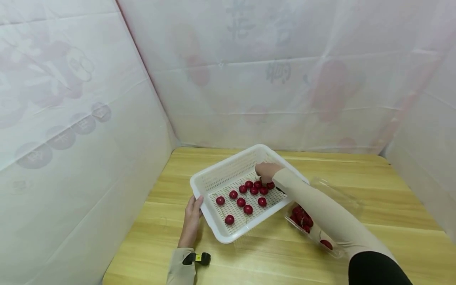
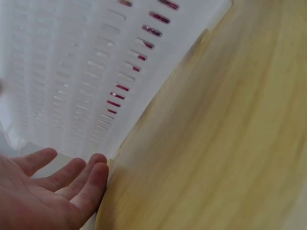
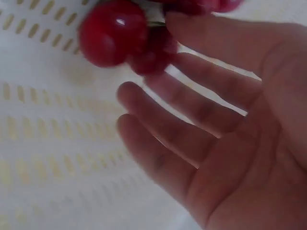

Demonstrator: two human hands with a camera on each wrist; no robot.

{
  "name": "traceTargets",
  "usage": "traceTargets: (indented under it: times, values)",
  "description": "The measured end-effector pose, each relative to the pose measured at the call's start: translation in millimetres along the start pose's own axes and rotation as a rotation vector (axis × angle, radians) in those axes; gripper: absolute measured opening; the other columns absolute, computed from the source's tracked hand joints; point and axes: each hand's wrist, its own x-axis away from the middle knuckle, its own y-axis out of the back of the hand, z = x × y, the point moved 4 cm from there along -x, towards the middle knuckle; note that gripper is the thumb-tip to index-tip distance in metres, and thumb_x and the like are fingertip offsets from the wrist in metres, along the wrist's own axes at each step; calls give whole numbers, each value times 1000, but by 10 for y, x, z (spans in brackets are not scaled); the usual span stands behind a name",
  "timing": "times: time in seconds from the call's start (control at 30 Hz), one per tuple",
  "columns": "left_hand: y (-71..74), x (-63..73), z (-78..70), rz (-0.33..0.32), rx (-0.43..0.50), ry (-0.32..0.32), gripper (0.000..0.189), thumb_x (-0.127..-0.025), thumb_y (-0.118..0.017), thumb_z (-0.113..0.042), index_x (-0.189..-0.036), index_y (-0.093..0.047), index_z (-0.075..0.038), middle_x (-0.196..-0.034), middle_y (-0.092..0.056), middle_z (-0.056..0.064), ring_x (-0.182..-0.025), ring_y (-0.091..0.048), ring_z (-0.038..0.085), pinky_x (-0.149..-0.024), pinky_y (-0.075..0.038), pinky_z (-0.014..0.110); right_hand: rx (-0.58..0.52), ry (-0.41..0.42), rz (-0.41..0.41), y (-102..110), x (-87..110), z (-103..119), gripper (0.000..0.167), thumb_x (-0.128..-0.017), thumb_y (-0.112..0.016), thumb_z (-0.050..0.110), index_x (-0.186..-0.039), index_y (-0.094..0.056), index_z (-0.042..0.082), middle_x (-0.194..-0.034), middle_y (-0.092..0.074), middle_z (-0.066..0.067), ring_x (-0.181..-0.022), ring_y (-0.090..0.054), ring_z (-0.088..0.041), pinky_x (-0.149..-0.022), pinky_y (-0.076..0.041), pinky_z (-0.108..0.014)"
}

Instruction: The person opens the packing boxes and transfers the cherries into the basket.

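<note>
A white plastic basket point(image 1: 261, 149) with slotted walls stands on the wooden table, with several red cherries point(image 1: 240, 202) spread on its floor. My left hand point(image 1: 192, 213) holds the basket's left end, thumb at the rim. In the left wrist view its fingers point(image 2: 81, 191) lie against the outer wall. Inside the basket, toward its far right, my right hand point(image 1: 267, 171) reaches down among the cherries. In the right wrist view, the thumb and index finger of this hand point(image 3: 206, 105) pinch a cherry point(image 3: 154, 50), beside another cherry point(image 3: 112, 33).
A clear plastic box point(image 1: 336, 248) with more cherries point(image 1: 302, 218) stands right of the basket, partly under my right forearm. Its clear lid point(image 1: 342, 198) lies open behind. Printed white sheets point(image 1: 249, 99) hang around the table point(image 1: 402, 198).
</note>
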Motion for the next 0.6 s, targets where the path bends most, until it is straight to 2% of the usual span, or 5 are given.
traceTargets:
  times: [0.1,0.2,0.3,0.43,0.6]
  values:
    - [4,3,-7,-5,-5,-5,64,-109,-44,-50,-157,-38,-8,-140,-61,25,-118,-70,31,-97,-60,27,-14,71,-46,139,128,-17,34,-98,-71,16,-128,-66,2,-123,-70,-14,-111,-67,-27,-98,-59,-44]
    - [14,6,-16,-15,-4,-10,64,-109,-45,-49,-157,-39,-7,-139,-62,25,-116,-71,29,-96,-60,27,-70,162,-135,292,295,-67,33,-101,-67,18,-129,-67,0,-123,-71,-17,-110,-69,-28,-96,-60,-45]
    - [14,4,-22,-13,-9,-8,65,-109,-45,-51,-157,-39,-7,-139,-62,24,-116,-71,28,-96,-60,27,-129,217,-239,407,555,-144,32,-102,-64,19,-128,-68,0,-121,-73,-16,-106,-71,-27,-92,-62,-45]
    - [6,11,-27,-3,2,12,64,-108,-46,-52,-157,-39,-11,-141,-62,21,-119,-70,29,-97,-59,26,-199,217,-369,419,985,-278,31,-104,-62,22,-128,-69,3,-119,-74,-12,-102,-71,-22,-89,-62,-43]
    - [4,40,-44,7,24,24,63,-109,-45,-51,-157,-39,-12,-142,-61,20,-123,-67,34,-97,-58,23,-242,190,-492,233,1518,-454,24,-105,-62,22,-121,-73,8,-108,-76,-4,-92,-68,-12,-81,-62,-35]
